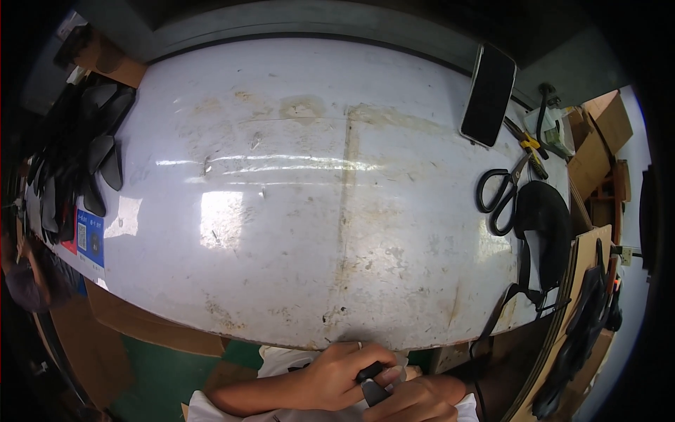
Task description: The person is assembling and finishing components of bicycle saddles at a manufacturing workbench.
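Note:
At the near edge of the table, low in the view, my two hands are close together in front of my body. My left hand (pixel 341 373) has its fingers curled around a small black piece (pixel 370 373) with a rounded end. Just to its right, my right hand (pixel 420 399) is closed on a dark grey flat part (pixel 374 392) right below that end. Whether these are one thing or two, I cannot tell, since fingers cover most of them. A ring sits on a left finger.
The white, stained table (pixel 281 260) spreads ahead. Black curved pieces (pixel 98 141) pile up at the left. On the right lie a phone (pixel 489 95), yellow-handled pliers (pixel 529 144), black-handled scissors (pixel 500 200) and a black curved strap-like item (pixel 552 218). Cardboard boxes (pixel 583 295) stand beyond.

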Motion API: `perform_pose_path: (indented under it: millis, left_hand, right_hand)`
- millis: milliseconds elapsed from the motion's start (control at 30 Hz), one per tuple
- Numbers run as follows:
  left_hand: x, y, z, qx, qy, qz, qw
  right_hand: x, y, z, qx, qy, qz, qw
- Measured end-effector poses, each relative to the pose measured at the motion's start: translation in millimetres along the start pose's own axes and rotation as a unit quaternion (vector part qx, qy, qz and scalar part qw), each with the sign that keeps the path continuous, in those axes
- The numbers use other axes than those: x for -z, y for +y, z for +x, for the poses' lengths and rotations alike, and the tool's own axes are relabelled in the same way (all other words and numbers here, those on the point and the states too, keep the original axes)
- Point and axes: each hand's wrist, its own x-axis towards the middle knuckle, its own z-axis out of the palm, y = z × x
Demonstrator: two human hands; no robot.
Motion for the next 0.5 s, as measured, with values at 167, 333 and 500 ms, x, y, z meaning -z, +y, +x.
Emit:
perform_pose_path:
  millis: [167, 333, 500]
  left_hand:
    - [-3, -1, 1, -0.015, 0.023, -0.004, 1.0]
    - [-1, -2, -1, -0.028, 0.02, 0.003, 0.999]
    - [-1, -1, -2, -0.016, 0.004, 0.021, 1.0]
  right_hand:
    - [-5, 6, 9, 0.046, 0.046, -0.142, 0.988]
    - [-8, 7, 14, -0.007, 0.14, -0.095, 0.986]
    - [14, -15, 9, -0.076, 0.032, 0.089, 0.993]
